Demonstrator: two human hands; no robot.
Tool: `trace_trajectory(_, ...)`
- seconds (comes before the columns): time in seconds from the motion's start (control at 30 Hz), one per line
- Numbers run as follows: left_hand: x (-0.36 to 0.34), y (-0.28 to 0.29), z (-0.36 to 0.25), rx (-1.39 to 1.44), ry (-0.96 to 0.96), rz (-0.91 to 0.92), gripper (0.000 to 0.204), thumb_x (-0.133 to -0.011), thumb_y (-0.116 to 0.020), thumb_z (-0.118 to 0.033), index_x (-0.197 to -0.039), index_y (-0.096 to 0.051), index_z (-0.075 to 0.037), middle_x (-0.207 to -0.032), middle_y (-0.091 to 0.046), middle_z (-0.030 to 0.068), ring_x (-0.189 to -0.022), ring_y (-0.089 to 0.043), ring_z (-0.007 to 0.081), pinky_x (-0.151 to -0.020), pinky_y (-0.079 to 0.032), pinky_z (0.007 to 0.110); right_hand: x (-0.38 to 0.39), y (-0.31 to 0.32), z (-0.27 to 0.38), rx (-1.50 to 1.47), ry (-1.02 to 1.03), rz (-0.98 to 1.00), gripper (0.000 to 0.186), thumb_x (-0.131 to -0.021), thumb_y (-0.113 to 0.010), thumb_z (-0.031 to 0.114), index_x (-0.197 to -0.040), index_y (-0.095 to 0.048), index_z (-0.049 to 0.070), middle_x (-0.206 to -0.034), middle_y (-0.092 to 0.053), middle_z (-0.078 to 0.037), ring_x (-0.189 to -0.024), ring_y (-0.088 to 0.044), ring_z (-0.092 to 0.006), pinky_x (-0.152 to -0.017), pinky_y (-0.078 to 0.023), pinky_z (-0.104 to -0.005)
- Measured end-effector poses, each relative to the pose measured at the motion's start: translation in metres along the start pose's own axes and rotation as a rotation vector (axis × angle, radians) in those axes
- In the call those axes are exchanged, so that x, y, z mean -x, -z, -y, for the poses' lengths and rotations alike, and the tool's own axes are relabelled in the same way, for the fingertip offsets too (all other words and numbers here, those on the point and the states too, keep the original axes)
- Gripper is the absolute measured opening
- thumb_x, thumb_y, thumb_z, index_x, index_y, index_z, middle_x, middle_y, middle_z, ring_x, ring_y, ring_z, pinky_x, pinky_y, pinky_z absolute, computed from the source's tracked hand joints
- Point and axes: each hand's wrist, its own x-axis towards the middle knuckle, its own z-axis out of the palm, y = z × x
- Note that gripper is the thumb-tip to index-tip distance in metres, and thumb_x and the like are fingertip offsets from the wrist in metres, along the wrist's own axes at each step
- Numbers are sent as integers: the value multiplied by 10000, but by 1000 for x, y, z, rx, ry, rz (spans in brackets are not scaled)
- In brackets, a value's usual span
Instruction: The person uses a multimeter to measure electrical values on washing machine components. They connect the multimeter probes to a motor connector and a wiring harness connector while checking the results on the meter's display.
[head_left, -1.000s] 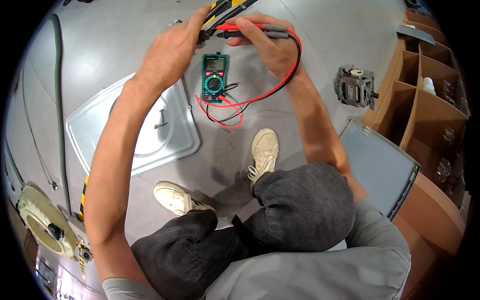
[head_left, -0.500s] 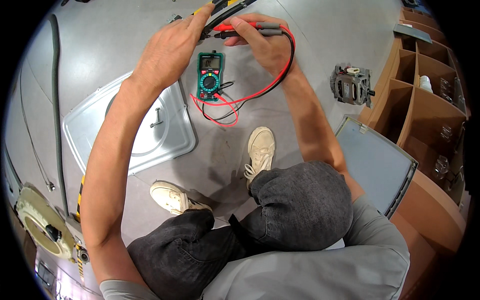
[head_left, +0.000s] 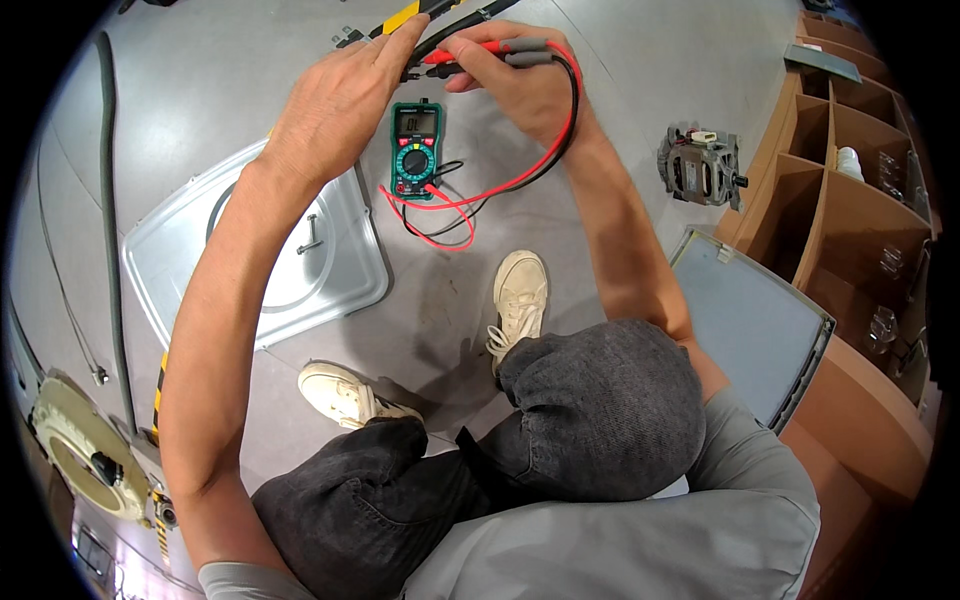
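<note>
One cream ring-shaped part (head_left: 62,400): way over at the far left, with something black sitting against it.
Grey hose (head_left: 108,200): runs long and slightly bowed over the floor, well off the white panel's left edge.
White panel (head_left: 345,290): flat on the floor, partly behind the left forearm. Small metal bolts (head_left: 311,232) lie on it, toward its right edge.
Left hand (head_left: 340,110): index finger stretched out along the black cable (head_left: 465,27). The other fingers are tucked under, so can't tell what they're pinching. A dark connector (head_left: 410,73) pokes out right by them.
Green multimeter (head_left: 416,150): face up on the floor, just past the white panel's upper right corner, leads looping off its lower end.
Red probe (head_left: 437,56) and black probe (head_left: 442,71): side by side, tips aimed left at the connector. Touching it or not, can't tell.
Right hand (head_left: 525,90): thumb and fingers pinching both probes together, kinda like chopsticks.
Motor (head_left: 700,168): on the floor near the brown shelf's left edge.
Grey panel (head_left: 750,320): dark-edged, right beside that brown shelf (head_left: 785,220).
</note>
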Motion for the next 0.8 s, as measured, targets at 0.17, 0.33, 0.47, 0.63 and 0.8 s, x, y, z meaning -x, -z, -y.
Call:
trace_trajectory(0.17,1,-4,3,23,-17,-55,641,-803,-606,6,-1376,-336,-91,-911,-601,147,-830,-590,315,-724,-480,411,2,-3,4,67,45,-15,199,-827,-635,156,-883,-671,-31,-740,-688,-112,-676,-695,-165,-606,-542,-240)
trace_trajectory(0.33,1,-2,2,51,-10,-26,637,-789,-612,12,-1362,-349,-85,-915,-600,139,-826,-586,316,-716,-472,415,2,-5,1,60,50,-33,209,-831,-631,176,-861,-668,-27,-716,-685,-98,-662,-697,-170,-599,-539,-240)
trace_trajectory(0.47,1,2,-2,0,-29,0,548,-759,-552,59,-1288,-424,-8,-905,-619,156,-853,-610,300,-745,-502,377,1,-4,-3,67,65,-28,213,-836,-632,188,-848,-665,-22,-698,-680,-89,-648,-696,-172,-582,-535,-240)
trace_trajectory(0.63,1,-2,-3,-3,-23,-14,547,-760,-551,57,-1287,-421,-16,-905,-618,156,-852,-609,305,-743,-502,379,1,-4,-5,108,103,-39,217,-847,-637,203,-818,-660,-10,-691,-680,-92,-647,-699,-174,-562,-532,-242)
trace_trajectory(0.8,1,-1,-3,12,-17,-34,568,-763,-575,43,-1299,-410,-40,-924,-616,149,-855,-604,311,-741,-495,394,4,-7,2,186,160,-55,224,-847,-640,212,-803,-654,-8,-708,-678,-101,-654,-702,-186,-564,-534,-248)
